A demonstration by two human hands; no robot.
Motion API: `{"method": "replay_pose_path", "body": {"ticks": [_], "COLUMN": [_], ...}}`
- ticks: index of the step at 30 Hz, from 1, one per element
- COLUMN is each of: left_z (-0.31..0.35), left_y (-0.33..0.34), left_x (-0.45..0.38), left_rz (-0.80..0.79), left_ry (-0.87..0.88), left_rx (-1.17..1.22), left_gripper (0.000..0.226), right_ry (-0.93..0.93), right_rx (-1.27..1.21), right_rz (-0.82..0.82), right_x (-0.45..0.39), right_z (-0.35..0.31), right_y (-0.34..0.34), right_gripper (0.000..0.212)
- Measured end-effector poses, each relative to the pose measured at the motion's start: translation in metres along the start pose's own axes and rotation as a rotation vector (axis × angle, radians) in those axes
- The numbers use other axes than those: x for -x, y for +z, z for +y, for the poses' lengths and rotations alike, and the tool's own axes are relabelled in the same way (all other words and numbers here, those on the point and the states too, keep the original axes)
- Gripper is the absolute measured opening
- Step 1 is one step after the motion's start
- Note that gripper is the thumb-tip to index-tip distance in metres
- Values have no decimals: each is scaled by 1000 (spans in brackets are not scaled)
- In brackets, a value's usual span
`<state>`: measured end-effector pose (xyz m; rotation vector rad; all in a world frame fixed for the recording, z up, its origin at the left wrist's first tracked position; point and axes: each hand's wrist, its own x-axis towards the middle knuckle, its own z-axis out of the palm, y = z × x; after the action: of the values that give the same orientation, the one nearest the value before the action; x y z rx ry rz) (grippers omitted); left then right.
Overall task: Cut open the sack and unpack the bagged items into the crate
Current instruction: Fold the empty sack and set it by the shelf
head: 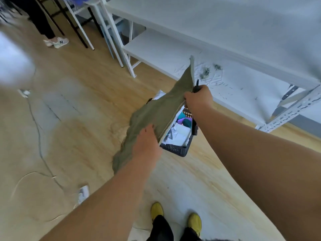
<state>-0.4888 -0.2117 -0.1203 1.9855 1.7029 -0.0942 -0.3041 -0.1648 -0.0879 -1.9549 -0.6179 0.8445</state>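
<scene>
Pale wood-look floor [73,105] underfoot, with white metal shelving [173,49] along the right-hand wall. Far left: a stray cable [39,136] trailing over the boards, and at top left a bystander's sneakers [56,42] beside table legs. Toward the middle: the olive-green sack [156,115], limp and flat, held up in the air above the dark crate [178,149]. Left hand [147,141] laid on the sack's lower part, fingers reaching over the cloth toward its pale seamed edge; whether gripping or only pressing, hard to tell. Right of that, the crate on the floor just before the bottom shelf, already filled with bagged items [182,126], white, teal and purple. Higher and further right: right hand [198,100] clenched on the sack's upper edge together with a dark cutter [197,85], its tip poking up past the knuckles. Judging by the slack cloth and the loaded crate, unpacking seemingly at its end, the sack likely emptied or nearly so. Next move probably: check for leftovers over the crate, then put the sack aside, keeping the cutter's tip clear of cloth and the other hand.
</scene>
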Motion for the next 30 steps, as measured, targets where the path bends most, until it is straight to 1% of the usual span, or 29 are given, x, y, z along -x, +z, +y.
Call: {"method": "replay_pose_path", "body": {"ticks": [1, 2, 3, 4, 6, 8, 9, 10, 12, 14, 16, 18, 21, 22, 24, 25, 27, 28, 30], "left_z": [-16, -35, -56, -77, -116, -139, -142, -142, -131, -113, -96, -89, -83, -79, -70, -66, -61, -60, -61], "left_y": [3, 0, -7, -17, -40, -57, -65, -71, -81, -88, -92, -95, -97, -97, -99, -99, -100, -102, -103], "left_x": [2, 4, 4, 4, 5, 7, 6, 4, -2, -6, -6, -3, 2, 3, 6, 7, 7, 7, 3], "left_rz": [79, 126, 143, 147, 144, 189, 237, 296, 408, 479, 509, 568, 622, 630, 664, 698, 769, 782, 721], "left_ry": [-60, -121, -176, -227, -325, -358, -333, -270, -56, 196, 404, 560, 726, 768, 798, 777, 672, 592, 450], "left_rx": [-78, -144, -209, -269, -361, -436, -466, -490, -485, -398, -352, -328, -313, -285, -180, -118, 9, 65, 110], "left_gripper": [60, 44, 32, 28, 34, 38, 37, 36, 34, 30, 24, 22, 23, 24, 23, 21, 18, 22, 36], "right_ry": [-13, -35, -61, -84, -120, -187, -239, -299, -415, -495, -560, -598, -606, -579, -460, -405, -344, -328, -330], "right_rx": [36, 78, 123, 161, 234, 337, 391, 444, 549, 592, 566, 503, 429, 386, 260, 212, 152, 144, 196], "right_rz": [30, 60, 79, 84, 60, -6, -49, -94, -192, -301, -389, -433, -481, -523, -656, -717, -808, -844, -887], "right_x": [-2, -5, -7, -8, -9, -3, 1, 7, 20, 34, 45, 52, 56, 58, 66, 70, 75, 76, 75], "right_z": [-1, -1, -1, -2, -2, -3, -5, -7, -14, -23, -33, -42, -54, -58, -62, -64, -67, -68, -69], "right_y": [1, 2, 3, 4, 10, 22, 30, 40, 60, 78, 88, 92, 91, 90, 86, 83, 73, 68, 58], "right_gripper": [21, 22, 23, 24, 23, 15, 12, 11, 12, 14, 16, 16, 18, 20, 25, 27, 29, 29, 29]}}
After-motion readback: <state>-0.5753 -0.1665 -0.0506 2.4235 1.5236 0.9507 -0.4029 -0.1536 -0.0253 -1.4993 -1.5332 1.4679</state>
